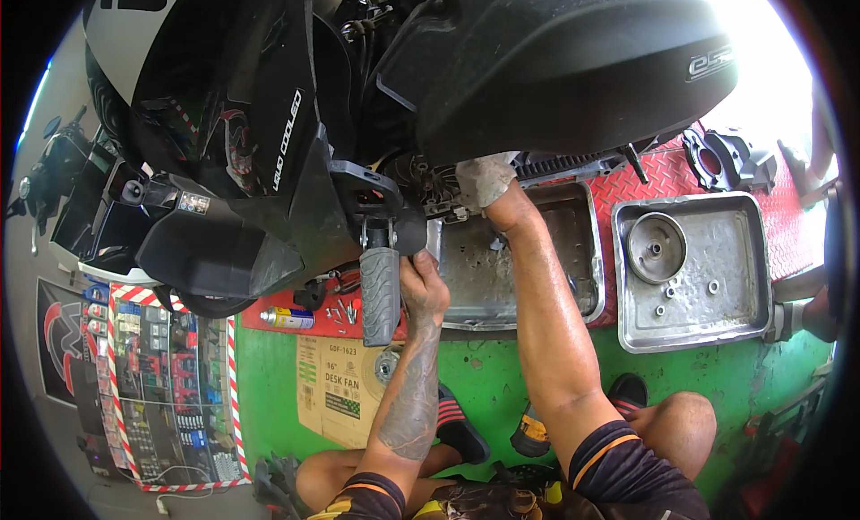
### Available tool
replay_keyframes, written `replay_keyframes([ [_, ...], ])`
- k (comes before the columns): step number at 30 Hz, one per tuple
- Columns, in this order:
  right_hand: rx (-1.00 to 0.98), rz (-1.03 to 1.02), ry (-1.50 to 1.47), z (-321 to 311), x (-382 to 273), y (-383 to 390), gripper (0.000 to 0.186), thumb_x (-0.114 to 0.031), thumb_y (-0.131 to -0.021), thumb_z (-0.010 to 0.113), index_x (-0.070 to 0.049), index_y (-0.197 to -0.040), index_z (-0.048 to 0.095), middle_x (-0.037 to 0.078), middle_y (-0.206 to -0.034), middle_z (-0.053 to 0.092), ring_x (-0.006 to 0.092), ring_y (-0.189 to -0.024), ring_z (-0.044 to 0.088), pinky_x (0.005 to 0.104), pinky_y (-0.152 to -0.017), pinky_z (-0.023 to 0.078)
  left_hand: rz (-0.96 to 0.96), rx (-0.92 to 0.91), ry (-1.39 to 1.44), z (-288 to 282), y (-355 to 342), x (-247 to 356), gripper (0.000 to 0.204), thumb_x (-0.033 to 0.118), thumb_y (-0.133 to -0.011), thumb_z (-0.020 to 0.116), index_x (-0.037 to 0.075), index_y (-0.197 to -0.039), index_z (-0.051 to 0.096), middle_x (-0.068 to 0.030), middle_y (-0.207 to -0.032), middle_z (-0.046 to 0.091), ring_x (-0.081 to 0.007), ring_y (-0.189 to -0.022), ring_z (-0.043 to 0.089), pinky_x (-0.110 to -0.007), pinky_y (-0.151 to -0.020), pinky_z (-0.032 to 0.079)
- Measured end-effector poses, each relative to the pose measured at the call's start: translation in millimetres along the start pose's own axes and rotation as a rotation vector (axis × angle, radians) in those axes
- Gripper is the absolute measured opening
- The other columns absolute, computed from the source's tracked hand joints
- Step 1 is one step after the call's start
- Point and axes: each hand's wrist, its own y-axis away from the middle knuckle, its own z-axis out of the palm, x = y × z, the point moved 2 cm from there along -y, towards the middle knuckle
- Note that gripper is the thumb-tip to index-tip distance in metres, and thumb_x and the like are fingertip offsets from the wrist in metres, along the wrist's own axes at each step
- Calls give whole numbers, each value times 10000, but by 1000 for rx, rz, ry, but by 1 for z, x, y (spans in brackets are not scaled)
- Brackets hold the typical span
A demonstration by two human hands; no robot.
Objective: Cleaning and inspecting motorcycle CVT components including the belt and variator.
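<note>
My left hand (423,287) is raised with curled fingers just under a black rounded part, right of the rubber-padded footrest (379,296); what it holds is hidden. My right hand (502,202) grips a dirty pale rag (479,181) against the exposed engine parts (439,180) under the scooter's black casing (555,81). Beneath my right hand lies a stained metal tray (466,287). Another tray (690,332) at the right holds a round metal drum (654,247) and several small rings and nuts.
A red platform (623,180) carries a spray can (287,318), loose sockets and black covers (721,162). A cardboard box (336,381) and a yellow power tool (528,430) are on the green floor. A parts case (170,386) and another scooter (49,189) are at left.
</note>
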Motion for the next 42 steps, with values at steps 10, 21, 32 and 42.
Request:
replay_keyframes([
  [10, -13, 31, -232, -13, 13, -9, 309, -80, -751, 696, -29, -1054, 677, 112, -1048, 675, 206, -916, 615, 309, -808, 505, 328, -168, -230, -12, 1, 26, 328, 298, -948, 552, -13, -1045, 593, -128, -765, 629, -286, -658, 616, -434, -591, 471],
  [21, -156, 101, -213, -17, 26, -4, 306, -75, -828, 666, -17, -1128, 650, 23, -1049, 667, 156, -965, 631, 311, -815, 517, 387, -283, -412, 21, -26, 92, 425, 420, -964, 559, 0, -1020, 591, -182, -626, 613, -405, -580, 637, -461, -507, 493],
  [32, -192, -98, 366, -18, 21, -10, 468, -65, -775, 711, -24, -1230, 608, 101, -1182, 653, 206, -1091, 592, 308, -962, 466, 615, -91, -82, 10, -28, 80, 384, 321, -1013, 482, -41, -1085, 588, -153, -1016, 659, -266, -921, 630, -382, -801, 482],
  [42, -91, -88, -207, -4, 58, -14, 576, -94, -720, 768, -28, -1261, 581, 113, -1248, 619, 251, -1157, 565, 344, -1016, 428, 140, 53, 43, 15, -12, 17, 473, 464, -1031, 424, 50, -803, 437, 45, -636, 366, -58, -541, 333, -235, -490, 245],
])
